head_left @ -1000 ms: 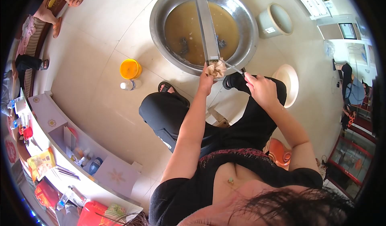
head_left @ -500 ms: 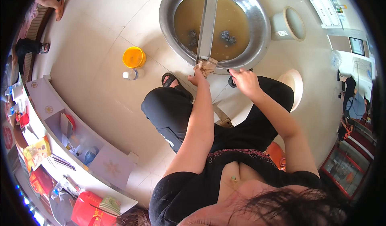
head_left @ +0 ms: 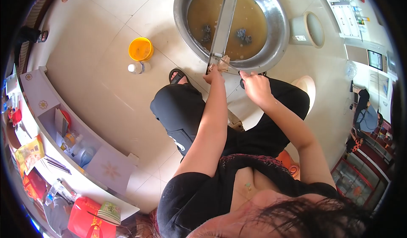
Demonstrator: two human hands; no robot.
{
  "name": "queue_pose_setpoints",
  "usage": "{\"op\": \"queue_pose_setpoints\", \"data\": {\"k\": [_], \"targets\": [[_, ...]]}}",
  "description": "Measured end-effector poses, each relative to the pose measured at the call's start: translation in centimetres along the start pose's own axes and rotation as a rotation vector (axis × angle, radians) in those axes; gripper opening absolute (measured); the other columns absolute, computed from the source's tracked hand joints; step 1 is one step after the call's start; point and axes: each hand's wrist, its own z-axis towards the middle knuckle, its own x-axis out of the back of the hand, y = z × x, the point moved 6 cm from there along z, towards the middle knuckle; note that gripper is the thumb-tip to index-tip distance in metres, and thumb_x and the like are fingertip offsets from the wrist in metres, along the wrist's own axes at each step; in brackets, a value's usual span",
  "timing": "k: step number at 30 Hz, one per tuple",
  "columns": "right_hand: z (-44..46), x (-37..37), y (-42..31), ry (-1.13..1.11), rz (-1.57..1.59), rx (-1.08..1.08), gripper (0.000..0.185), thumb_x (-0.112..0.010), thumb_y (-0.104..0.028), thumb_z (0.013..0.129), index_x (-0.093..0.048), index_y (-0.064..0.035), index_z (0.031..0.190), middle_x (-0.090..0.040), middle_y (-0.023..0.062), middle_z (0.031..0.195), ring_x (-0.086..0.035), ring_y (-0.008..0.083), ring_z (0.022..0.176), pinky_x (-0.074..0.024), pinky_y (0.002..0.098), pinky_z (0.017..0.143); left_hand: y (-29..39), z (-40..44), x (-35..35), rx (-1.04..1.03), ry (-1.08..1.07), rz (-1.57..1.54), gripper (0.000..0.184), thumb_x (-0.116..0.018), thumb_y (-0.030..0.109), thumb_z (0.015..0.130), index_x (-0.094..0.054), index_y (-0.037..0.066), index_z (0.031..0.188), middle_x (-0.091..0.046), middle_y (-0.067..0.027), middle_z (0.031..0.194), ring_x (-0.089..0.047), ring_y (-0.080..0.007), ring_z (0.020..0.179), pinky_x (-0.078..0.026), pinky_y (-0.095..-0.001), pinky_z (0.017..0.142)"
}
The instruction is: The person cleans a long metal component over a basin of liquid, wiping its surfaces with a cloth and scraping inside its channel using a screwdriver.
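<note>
A long shiny metal bar (head_left: pixel 224 26) lies across a wide steel basin (head_left: pixel 277 47) of cloudy brown water. My left hand (head_left: pixel 213 74) is closed around the bar's near end, by a crumpled beige cloth (head_left: pixel 223 63). Part of that grip is hidden. My right hand (head_left: pixel 257 87) is closed on a tool with a black handle (head_left: pixel 242 83); its thin metal part points left toward the cloth, and its kind is unclear. Two dark grey curly clumps, like steel wool, show in the water: one clump (head_left: pixel 243 35) right of the bar, the other clump (head_left: pixel 206 32) left of it.
A yellow tub (head_left: pixel 140 49) and a white-capped bottle (head_left: pixel 136 67) stand left on the tiled floor. A pale bucket (head_left: pixel 314 29) is right of the basin, another white container (head_left: pixel 308 89) by my right knee. A cluttered counter (head_left: pixel 114 170) runs along the left. People's feet show upper left.
The view has shifted slightly, so the basin appears a little farther right and up. Both hands keep their grips, and the right hand's wrist has turned slightly.
</note>
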Motion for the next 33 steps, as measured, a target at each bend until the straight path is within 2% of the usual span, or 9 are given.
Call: {"op": "queue_pose_setpoints", "data": {"k": [5, 9, 12, 16, 19, 22, 26, 29, 33], "targets": [[0.4, -3.1, -1.1, -0.077, -0.089, -0.098, 0.033, -0.049, -0.005, 0.074, -0.055, -0.0049, 0.106, -0.057, 0.0171, 0.072, -0.061, 0.0316, 0.056, -0.0503, 0.0394, 0.05, -2.1, 4.8, -1.1, -0.012, -0.022, 0.013, 0.063, -0.077, 0.009, 0.062, -0.046, -0.001, 0.115, -0.056, -0.0157, 0.11, -0.059, -0.0293, 0.092, -0.051, -0.0347, 0.071], [-0.4, -3.5, -1.8, -0.005, -0.071, -0.108, 0.024, -0.049, -0.007, 0.075, -0.052, -0.0047, 0.099, -0.056, 0.0185, 0.072, -0.06, 0.0332, 0.053, -0.0492, 0.0414, 0.047, -3.3, 6.9, -1.7, -0.036, -0.033, 0.072, 0.052, -0.076, 0.008, 0.062, -0.051, -0.002, 0.107, -0.059, -0.0165, 0.104, -0.06, -0.0288, 0.09, -0.05, -0.0338, 0.073], [-0.4, -3.7, -1.0, -0.019, -0.037, -0.138, 0.027, -0.052, -0.011, 0.077, -0.053, -0.0084, 0.103, -0.055, 0.0168, 0.069, -0.06, 0.0332, 0.056, -0.0494, 0.0426, 0.051, -2.8, 5.8, -1.2, -0.09, -0.041, 0.098, 0.048, -0.076, 0.009, 0.063, -0.053, -0.003, 0.104, -0.06, -0.0172, 0.102, -0.06, -0.0289, 0.09, -0.049, -0.0336, 0.076], [-0.1, -3.0, 0.2, -0.052, 0.207, -0.236, 0.033, -0.058, -0.018, 0.077, -0.056, -0.012, 0.11, -0.061, 0.0153, 0.078, -0.062, 0.0318, 0.068, -0.0498, 0.0395, 0.062, -4.1, 9.2, -2.1, -0.135, -0.028, 0.242, 0.048, -0.075, 0.013, 0.064, -0.053, -0.005, 0.103, -0.06, -0.018, 0.1, -0.06, -0.03, 0.09, -0.048, -0.0338, 0.077], [-0.8, -5.6, 2.8, -0.001, 0.498, -0.344, 0.033, -0.061, -0.021, 0.078, -0.059, -0.0107, 0.109, -0.064, 0.0127, 0.092, -0.062, 0.0291, 0.079, -0.0487, 0.0333, 0.068, -4.2, 9.7, -2.3, -0.305, 0.067, 0.145, 0.027, -0.076, 0.012, 0.065, -0.057, -0.002, 0.08, -0.061, -0.0109, 0.071, -0.056, -0.0177, 0.051, -0.043, -0.0296, 0.041], [-1.2, -6.7, 3.1, 0.03, 0.625, -0.419, 0.03, -0.062, -0.023, 0.078, -0.062, -0.0091, 0.104, -0.065, 0.012, 0.089, -0.063, 0.0278, 0.079, -0.0487, 0.0338, 0.068, -3.5, 8.8, -2.3, -0.184, -0.044, 0.211, 0.045, -0.071, 0.01, 0.065, -0.053, -0.005, 0.103, -0.06, -0.0192, 0.1, -0.06, -0.0312, 0.09, -0.048, -0.0338, 0.076], [-1.4, -8.4, 3.5, -0.339, 1.211, -0.821, 0.03, -0.06, -0.024, 0.079, -0.061, -0.0099, 0.105, -0.066, 0.0088, 0.093, -0.063, 0.0226, 0.078, -0.0476, 0.0298, 0.071, -2.8, 8.4, -2.3, -0.158, -0.098, 0.204, 0.041, -0.069, 0.007, 0.066, -0.054, -0.005, 0.101, -0.061, -0.0186, 0.098, -0.06, -0.0306, 0.088, -0.048, -0.0341, 0.076], [-0.3, -9.2, 4.8, 0.026, 0.812, -0.417, 0.024, -0.06, -0.022, 0.079, -0.063, -0.0122, 0.1, -0.065, 0.0117, 0.083, -0.062, 0.0265, 0.074, -0.0484, 0.034, 0.063, -1.9, 6.9, -1.7, -0.2, -0.023, 0.202, 0.037, -0.069, 0.006, 0.065, -0.055, -0.004, 0.098, -0.061, -0.018, 0.095, -0.061, -0.0292, 0.084, -0.048, -0.0338, 0.072], [0.3, -4.5, 2.1, 0.15, 0.355, -0.133, 0.022, -0.06, -0.022, 0.078, -0.061, -0.0161, 0.1, -0.06, 0.0142, 0.071, -0.06, 0.0317, 0.064, -0.0473, 0.0401, 0.055, -2.1, 7.8, -1.9, -0.18, -0.065, 0.179, 0.037, -0.07, 0.007, 0.064, -0.055, -0.004, 0.096, -0.062, -0.017, 0.093, -0.061, -0.0272, 0.08, -0.048, -0.0333, 0.071]]}}
